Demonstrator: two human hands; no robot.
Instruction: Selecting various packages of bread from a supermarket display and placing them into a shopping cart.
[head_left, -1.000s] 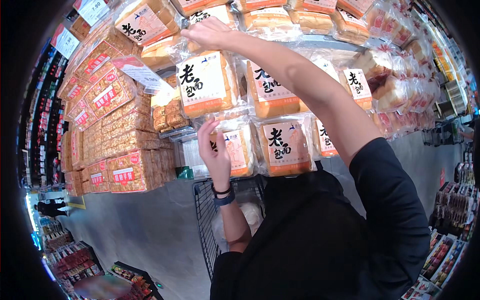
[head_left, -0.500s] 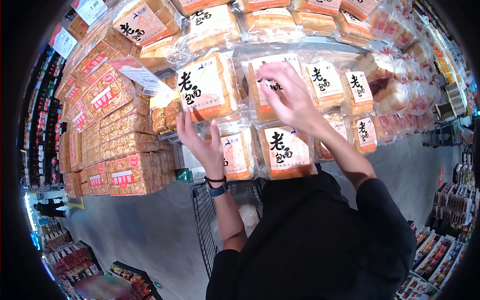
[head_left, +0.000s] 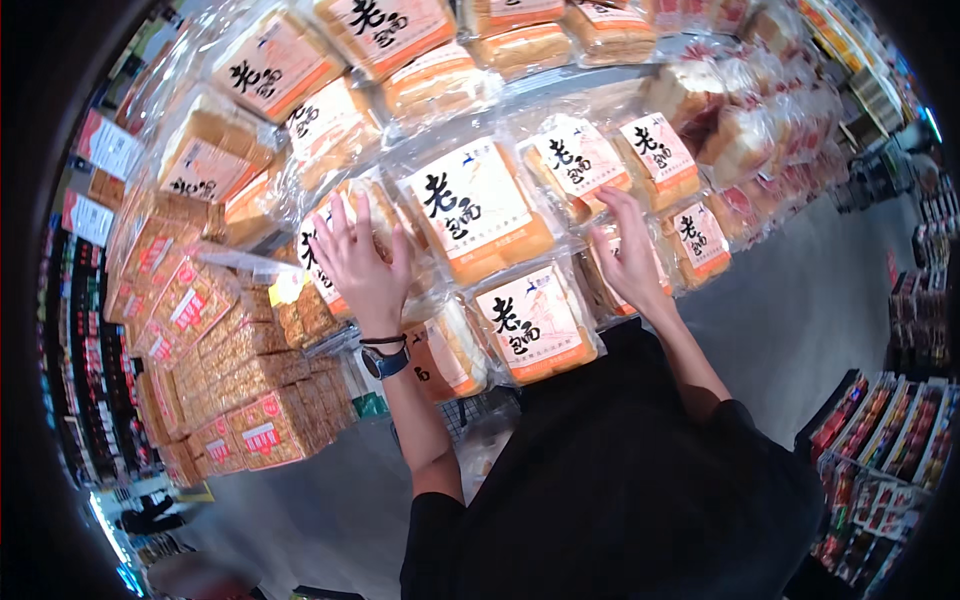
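My left hand [head_left: 362,262] lies on a clear-wrapped bread package [head_left: 372,208], fingers stretched out over its front. A dark watch and band circle that wrist. To the right, my right hand [head_left: 632,258] is open with its fingers slightly bent, the fingertips at the lower corner of an upright bread package [head_left: 578,165]. Between the hands stands a larger-looking bread package [head_left: 475,210] with a white and orange label, touched by neither. Below it leans another bread package [head_left: 535,318]. Part of a package behind my right hand is hidden.
Stacked brown snack packs [head_left: 230,365] stand at the left. More wrapped bread [head_left: 270,65] fills the upper tier, with bagged loaves [head_left: 770,140] at the right. A shopping cart [head_left: 470,415] shows partly beneath the display. Other shelves [head_left: 885,430] stand beyond the grey floor [head_left: 770,320].
The view has turned and shifted. My left hand has moved up onto the package's front; my right hand has left the middle package and come down to the right one's lower corner.
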